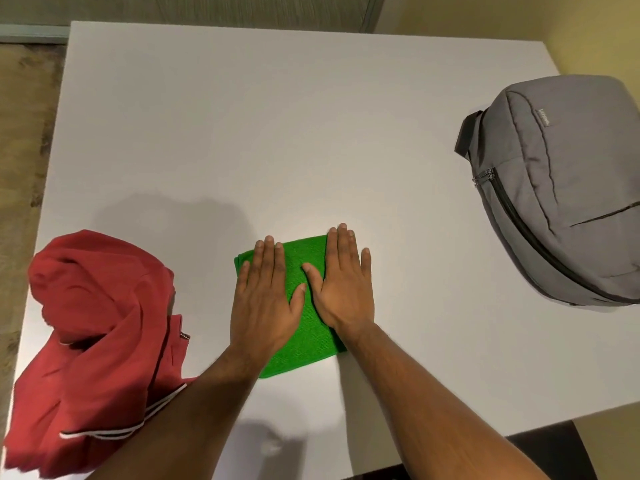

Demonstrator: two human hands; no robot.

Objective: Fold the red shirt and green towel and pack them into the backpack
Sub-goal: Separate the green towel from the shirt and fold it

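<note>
Your left hand (265, 299) and right hand (343, 282) lie flat, side by side, fingers straight, pressing on the green towel (304, 327). Neither hand grasps anything. The towel is folded into a compact rectangle and rests near the front centre of the white tabletop (277, 133). The red shirt (97, 341) lies crumpled at the near left, partly under your left forearm, apart from the towel. The grey backpack (561, 188) lies on the right side of the tabletop, well apart from the towel, its zippers closed.
</note>
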